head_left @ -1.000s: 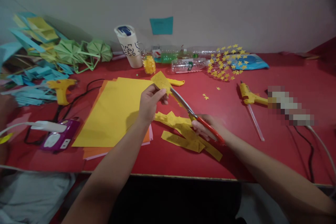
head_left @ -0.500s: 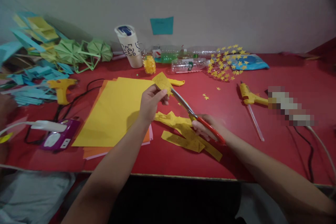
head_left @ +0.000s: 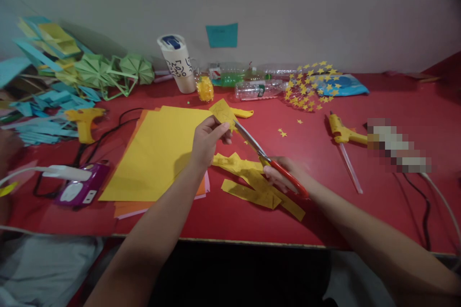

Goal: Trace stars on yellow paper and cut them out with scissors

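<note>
Pinched in my left hand (head_left: 211, 138) is a small piece of yellow paper (head_left: 222, 110) with faint pencil lines on it. My right hand (head_left: 279, 175) grips red-handled scissors (head_left: 288, 177), whose blade tips meet the paper's right edge near my left fingers. The blades look nearly closed. Yellow paper scraps (head_left: 252, 182) lie on the table below the scissors. Left of them, under my left forearm, rests a stack of yellow sheets (head_left: 154, 148) with orange and pink ones beneath. Small yellow paper stars (head_left: 283, 133) are scattered beyond my right hand.
Along the wall stand a white tumbler (head_left: 178, 64), plastic bottles (head_left: 261, 89) and a clear star-covered object (head_left: 311, 87). A yellow glue gun (head_left: 342, 129) lies at right, another glue gun (head_left: 85, 122) at left, near a purple power strip (head_left: 82, 184). Folded paper shapes (head_left: 97, 74) fill the back left.
</note>
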The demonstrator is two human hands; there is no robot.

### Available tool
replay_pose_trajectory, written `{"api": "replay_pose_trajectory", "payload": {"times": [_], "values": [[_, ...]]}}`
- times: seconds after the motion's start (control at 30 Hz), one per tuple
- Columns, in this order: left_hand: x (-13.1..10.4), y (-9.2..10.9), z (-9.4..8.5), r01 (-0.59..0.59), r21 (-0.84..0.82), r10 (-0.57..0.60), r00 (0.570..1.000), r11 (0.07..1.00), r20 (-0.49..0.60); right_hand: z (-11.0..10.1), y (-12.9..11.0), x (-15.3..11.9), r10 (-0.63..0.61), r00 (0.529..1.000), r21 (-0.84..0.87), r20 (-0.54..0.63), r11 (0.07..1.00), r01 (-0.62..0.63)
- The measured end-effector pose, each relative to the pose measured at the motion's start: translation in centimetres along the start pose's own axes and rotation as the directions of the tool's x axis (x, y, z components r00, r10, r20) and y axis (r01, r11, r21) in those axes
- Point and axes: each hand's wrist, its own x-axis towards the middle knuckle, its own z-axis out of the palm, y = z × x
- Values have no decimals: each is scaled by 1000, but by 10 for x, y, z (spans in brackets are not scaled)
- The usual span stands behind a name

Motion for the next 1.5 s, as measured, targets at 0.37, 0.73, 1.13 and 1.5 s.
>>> {"api": "replay_pose_trajectory", "payload": {"times": [0.37, 0.73, 1.13, 1.5], "values": [[0, 1, 0, 4, 11, -4, 1000, 1000, -10, 0, 0, 0, -2, 1000, -15, 4, 1000, 2], [0, 0, 1, 2, -13, -2, 1000, 1000, -2, 0, 0, 0, 1, 1000, -22, 1, 1000, -1], [0, 2, 1, 5, 13, -5, 1000, 1000, -7, -1, -3, -1, 45, 999, -10, -12, 999, -46], [1, 3, 1, 30, 19, -30, 999, 999, -13, 0, -4, 0, 41, 999, -20, -8, 999, -41]]}}
